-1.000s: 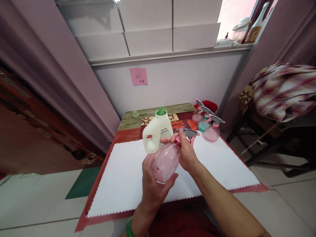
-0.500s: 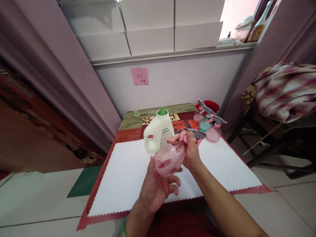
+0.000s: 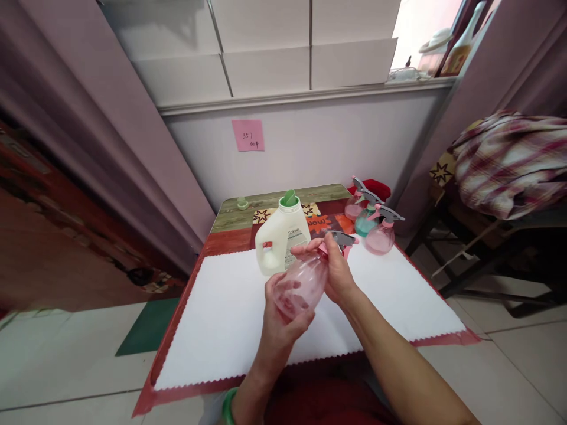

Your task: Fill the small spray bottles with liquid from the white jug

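A clear pink spray bottle [image 3: 301,283] is held tilted over the white mat [image 3: 221,319]. My left hand [image 3: 280,321] is wrapped round its round body from below. My right hand [image 3: 333,268] grips the neck, just under the grey trigger head [image 3: 342,238]. A white jug [image 3: 280,242] with a green spout stands right behind the bottle. Three more spray bottles [image 3: 372,227], pink and teal, stand at the table's far right.
A small green cap [image 3: 242,204] lies at the table's far left edge. A pink note [image 3: 248,136] is stuck on the wall behind. A chair piled with plaid cloth [image 3: 509,159] stands to the right. The tiled floor surrounds the small table.
My left hand slid down off the bottle's body half a second ago and has now closed round it again. The bottle stays tilted in the same place.
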Motion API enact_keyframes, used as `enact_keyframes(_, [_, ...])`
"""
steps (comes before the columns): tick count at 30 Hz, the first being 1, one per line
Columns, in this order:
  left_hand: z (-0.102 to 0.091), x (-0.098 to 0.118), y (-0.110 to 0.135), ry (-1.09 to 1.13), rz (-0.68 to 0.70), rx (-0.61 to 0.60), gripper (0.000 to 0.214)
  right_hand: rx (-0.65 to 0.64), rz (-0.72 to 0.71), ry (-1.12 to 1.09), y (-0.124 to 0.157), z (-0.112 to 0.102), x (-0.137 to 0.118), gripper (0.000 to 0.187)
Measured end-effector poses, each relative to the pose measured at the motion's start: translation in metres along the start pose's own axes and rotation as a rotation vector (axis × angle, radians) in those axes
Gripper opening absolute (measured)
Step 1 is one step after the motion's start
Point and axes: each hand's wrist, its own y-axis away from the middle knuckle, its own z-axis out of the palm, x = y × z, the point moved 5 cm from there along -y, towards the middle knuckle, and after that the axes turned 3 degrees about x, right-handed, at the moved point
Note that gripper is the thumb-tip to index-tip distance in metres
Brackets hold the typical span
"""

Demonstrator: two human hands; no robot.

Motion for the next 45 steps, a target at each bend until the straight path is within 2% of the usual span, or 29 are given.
enact_keyframes(2, [-0.008,0.006,-0.002,-0.246,0.234,0.057,0.083,0.026,0.030,-0.017,-0.001,-0.001,0.004,0.050])
enact_keyframes(6, [-0.008,0.022,0.006,-0.756,0.932,0.095,0.081,0.063,0.132,-0.070,0.001,-0.001,0.014,0.050])
enact_keyframes(7, [-0.006,0.023,0.010,-0.832,1.047,0.104,0.082,0.062,0.155,-0.088,0.001,0.000,0.016,0.049])
enact_keyframes(9, [-0.005,0.024,0.012,-0.883,1.109,0.112,0.087,0.056,0.174,-0.117,0.003,0.002,0.019,0.048])
enact_keyframes(11, [-0.004,0.023,0.012,-0.794,1.016,0.064,0.096,0.052,0.164,-0.140,0.004,0.003,0.019,0.048])
enact_keyframes(14, [-0.008,0.019,0.006,-0.343,0.635,0.058,0.114,0.050,0.110,-0.169,0.006,0.005,0.018,0.048])
enact_keyframes(16, [-0.009,0.016,0.003,-0.071,0.395,0.131,0.107,0.029,0.032,-0.159,0.007,0.006,0.015,0.046])
enact_keyframes(19, [-0.007,0.014,-0.004,0.196,0.001,0.232,0.082,0.000,-0.130,-0.065,0.010,0.006,0.006,0.041])
enact_keyframes(21, [0.002,0.011,-0.005,0.338,-0.332,0.170,0.076,-0.013,-0.191,-0.001,0.011,0.006,0.003,0.039])
enact_keyframes(22, [0.006,0.012,-0.004,0.362,-0.450,0.114,0.075,-0.016,-0.201,0.024,0.011,0.005,0.002,0.038])
enact_keyframes(24, [0.010,0.015,-0.004,0.326,-0.518,0.024,0.072,-0.013,-0.188,0.066,0.010,0.005,0.001,0.037])
enact_keyframes(26, [0.007,0.016,-0.006,0.239,-0.410,0.059,0.068,0.003,-0.153,0.076,0.008,0.005,0.003,0.036])
enact_keyframes(28, [-0.001,0.019,-0.009,0.063,-0.152,0.146,0.062,0.030,-0.094,0.017,0.004,0.005,0.007,0.036])
enact_keyframes(31, [-0.005,0.032,-0.008,-0.359,0.489,0.209,0.065,0.099,0.032,-0.129,-0.002,0.002,0.016,0.040])
enact_keyframes(33, [0.002,0.035,0.000,-0.600,0.920,0.159,0.074,0.119,0.114,-0.195,-0.004,0.001,0.020,0.041])
enact_keyframes(34, [0.006,0.034,0.003,-0.672,1.067,0.124,0.075,0.109,0.141,-0.218,-0.004,0.000,0.020,0.041])
enact_keyframes(35, [0.008,0.033,0.005,-0.700,1.143,0.094,0.075,0.089,0.152,-0.235,-0.003,0.001,0.019,0.041])
enact_keyframes(36, [0.009,0.031,0.005,-0.682,1.139,0.070,0.074,0.068,0.147,-0.244,-0.003,0.001,0.017,0.041])
enact_keyframes(37, [0.009,0.031,0.002,-0.612,1.062,0.057,0.074,0.051,0.126,-0.246,-0.002,0.001,0.014,0.042])
enact_keyframes(38, [0.007,0.031,-0.003,-0.493,0.915,0.056,0.075,0.039,0.094,-0.240,-0.001,0.001,0.011,0.042])
enact_keyframes(39, [0.005,0.029,-0.008,-0.340,0.715,0.067,0.077,0.032,0.058,-0.229,0.001,0.000,0.007,0.042])
enact_keyframes(41, [0.005,0.018,-0.018,-0.027,0.222,0.051,0.078,0.032,-0.011,-0.187,0.003,-0.001,0.000,0.041])
enact_keyframes(43, [0.013,0.010,-0.018,0.163,-0.185,-0.056,0.077,0.039,-0.055,-0.127,0.004,-0.004,-0.005,0.037])
enact_keyframes(44, [0.017,0.009,-0.017,0.195,-0.305,-0.118,0.076,0.042,-0.067,-0.098,0.004,-0.006,-0.007,0.036])
enact_keyframes(45, [0.018,0.010,-0.017,0.202,-0.363,-0.164,0.076,0.044,-0.075,-0.072,0.005,-0.007,-0.008,0.035])
